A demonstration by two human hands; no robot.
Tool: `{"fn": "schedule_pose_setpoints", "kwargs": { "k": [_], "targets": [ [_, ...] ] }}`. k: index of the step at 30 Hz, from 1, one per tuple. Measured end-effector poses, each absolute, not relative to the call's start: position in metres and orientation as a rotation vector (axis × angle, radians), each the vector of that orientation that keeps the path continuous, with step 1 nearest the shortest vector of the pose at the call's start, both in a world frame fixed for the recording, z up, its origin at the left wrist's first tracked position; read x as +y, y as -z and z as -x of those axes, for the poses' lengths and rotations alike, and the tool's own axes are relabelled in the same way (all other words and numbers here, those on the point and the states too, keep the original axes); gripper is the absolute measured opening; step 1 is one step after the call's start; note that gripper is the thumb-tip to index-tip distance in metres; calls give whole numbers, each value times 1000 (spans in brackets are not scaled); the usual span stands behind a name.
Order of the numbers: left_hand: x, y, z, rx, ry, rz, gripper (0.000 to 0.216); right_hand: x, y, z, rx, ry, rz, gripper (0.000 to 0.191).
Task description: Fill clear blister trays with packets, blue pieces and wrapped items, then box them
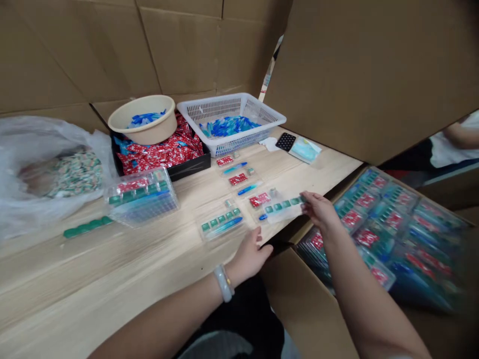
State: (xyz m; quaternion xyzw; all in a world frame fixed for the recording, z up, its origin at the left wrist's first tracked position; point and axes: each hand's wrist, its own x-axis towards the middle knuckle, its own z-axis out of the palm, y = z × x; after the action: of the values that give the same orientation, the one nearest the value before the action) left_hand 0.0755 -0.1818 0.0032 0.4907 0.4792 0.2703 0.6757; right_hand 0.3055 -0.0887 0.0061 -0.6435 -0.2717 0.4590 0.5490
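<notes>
My right hand pinches the right end of a strip of green squares in clear film. The strip lies over a clear blister tray holding a red packet and a blue pen, whose blue tip shows at the left. My left hand, wearing a bracelet, is open and empty near the table edge. Beside it is a filled clear tray with green squares and a blue pen. Two trays farther back hold red packets and blue pens.
A stack of clear trays stands left, near a green strip and a plastic bag. Behind are a black box of red packets, a cream bowl and a white basket. Right is a carton of filled trays.
</notes>
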Motion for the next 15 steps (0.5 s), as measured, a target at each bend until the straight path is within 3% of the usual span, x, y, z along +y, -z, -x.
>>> {"fn": "schedule_pose_setpoints", "kwargs": {
  "k": [7, 15],
  "targets": [
    [-157, 10, -75, 1197, -642, -1349, 55, -59, 15, -291, -954, -972, 1782, 25],
    [-142, -1, -79, 1171, -568, -1733, 54, -49, 31, -299, -1280, -621, 2024, 23]
  ]
}}
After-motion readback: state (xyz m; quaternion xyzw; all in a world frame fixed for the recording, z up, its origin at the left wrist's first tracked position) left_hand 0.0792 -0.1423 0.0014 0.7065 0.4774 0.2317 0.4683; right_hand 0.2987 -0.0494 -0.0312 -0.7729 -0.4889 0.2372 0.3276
